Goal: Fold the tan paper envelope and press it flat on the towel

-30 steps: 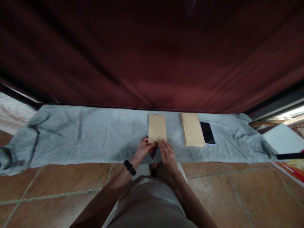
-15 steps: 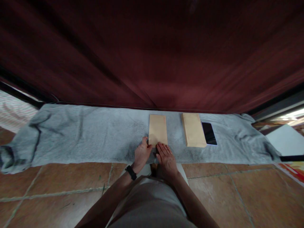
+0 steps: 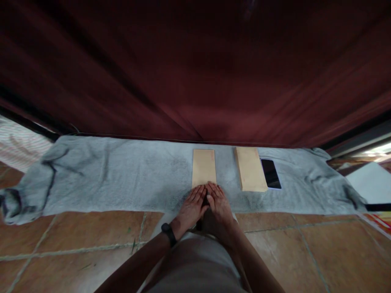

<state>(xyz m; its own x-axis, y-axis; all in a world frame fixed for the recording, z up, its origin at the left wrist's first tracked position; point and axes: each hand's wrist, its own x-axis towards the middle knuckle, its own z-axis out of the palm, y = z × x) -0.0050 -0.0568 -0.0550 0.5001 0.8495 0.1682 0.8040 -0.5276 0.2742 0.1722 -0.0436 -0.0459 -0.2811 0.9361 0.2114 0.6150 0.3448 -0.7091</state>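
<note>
Right, both hands flat, fingers spread: left hand (image 3: 192, 207) and right hand (image 3: 218, 205) press the near end of the envelope (image 3: 204, 167) on the grey towel (image 3: 122, 175). Risk: towel bunches, envelope skews toward the stack (image 3: 250, 169).

Tiled floor (image 3: 76, 240) carries a long grey towel (image 3: 122, 175) laid along the curtain. On the towel: one tan envelope (image 3: 204, 167), just right of it an envelope stack (image 3: 250, 169), a phone (image 3: 270, 173) touching it.
</note>
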